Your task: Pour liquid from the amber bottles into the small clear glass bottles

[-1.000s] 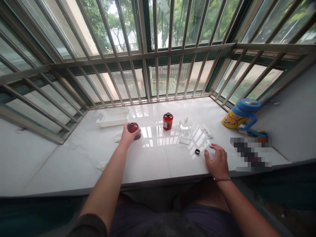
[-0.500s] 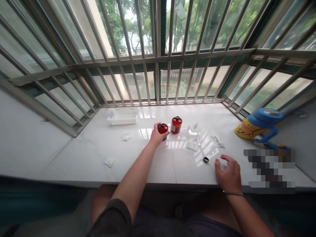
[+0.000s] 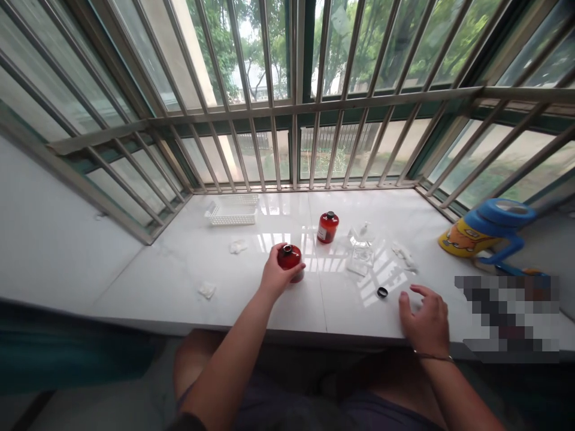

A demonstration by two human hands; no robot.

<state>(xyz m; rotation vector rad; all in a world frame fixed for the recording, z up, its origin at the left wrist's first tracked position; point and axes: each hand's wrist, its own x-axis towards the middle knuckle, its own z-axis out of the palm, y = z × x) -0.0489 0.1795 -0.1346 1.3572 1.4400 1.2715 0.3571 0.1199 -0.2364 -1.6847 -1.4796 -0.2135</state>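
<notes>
My left hand (image 3: 275, 275) is wrapped round a red bottle (image 3: 290, 256) with a dark neck, near the middle of the white counter. Behind it and to the right stands a second red bottle (image 3: 328, 227) with a black top and a pale label. A black ring-shaped cap (image 3: 382, 292) lies on the counter, left of my right hand (image 3: 424, 314). That hand holds nothing, its thumb and fingers apart, close to the front edge. Between the second bottle and my right hand are clear glass or plastic items (image 3: 360, 254).
A white perforated basket (image 3: 232, 211) sits at the back left. Crumpled white pieces (image 3: 238, 246) (image 3: 207, 290) (image 3: 404, 256) lie around the counter (image 3: 162, 269). A blue and yellow jug (image 3: 483, 230) stands at the right, behind a pixelated patch. Metal bars cross the windows.
My left hand has brought the red bottle closer to the front edge, away from the second bottle. My right hand keeps its open pose. The whole view has shifted slightly.
</notes>
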